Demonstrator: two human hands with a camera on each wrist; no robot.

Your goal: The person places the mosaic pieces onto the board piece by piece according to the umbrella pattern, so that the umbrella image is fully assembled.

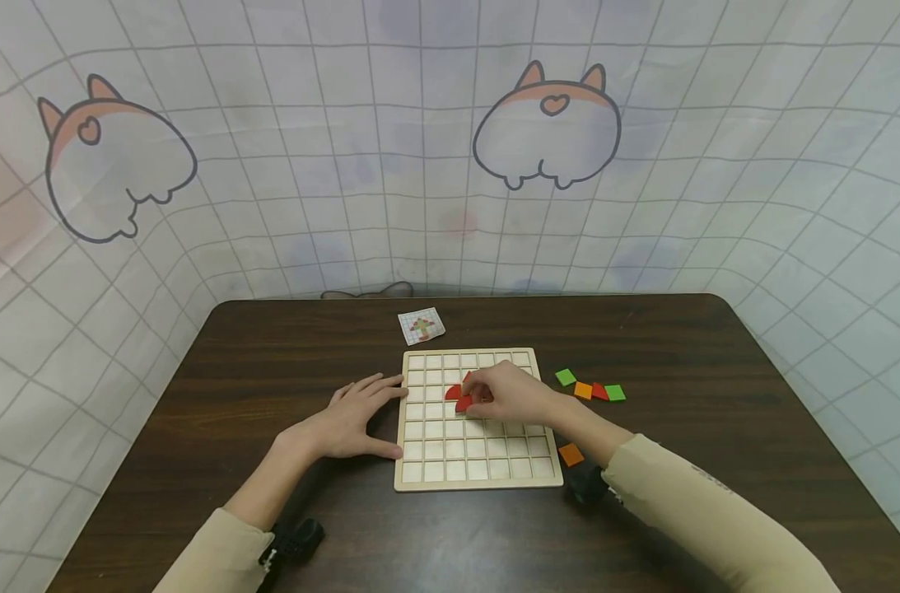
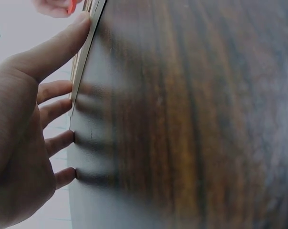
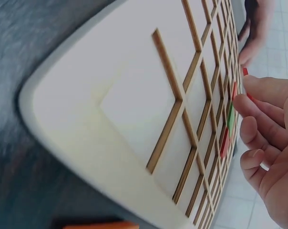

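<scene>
A pale wooden grid board [image 1: 435, 473] lies flat on the table. Over its middle squares, my right hand [image 1: 505, 394] pinches a small red tile [image 3: 245, 71] between thumb and fingers. Beside those fingers a red quarter-round tile [image 1: 453, 393] sits on the grid. In the right wrist view, a green tile [image 3: 230, 114] and another red tile [image 3: 224, 143] lie in the squares below the hand, which covers them in the head view. My left hand [image 1: 346, 420] touches the board's left edge with thumb and fingers spread [image 2: 56, 112].
Right of the board lie green [image 1: 564, 377], orange [image 1: 583, 390] and red [image 1: 600, 391] tiles in a loose row, ending in another green one [image 1: 615, 393]. A second orange tile [image 1: 571, 455] is near the right forearm. Behind the board lies a small pattern card [image 1: 422, 326].
</scene>
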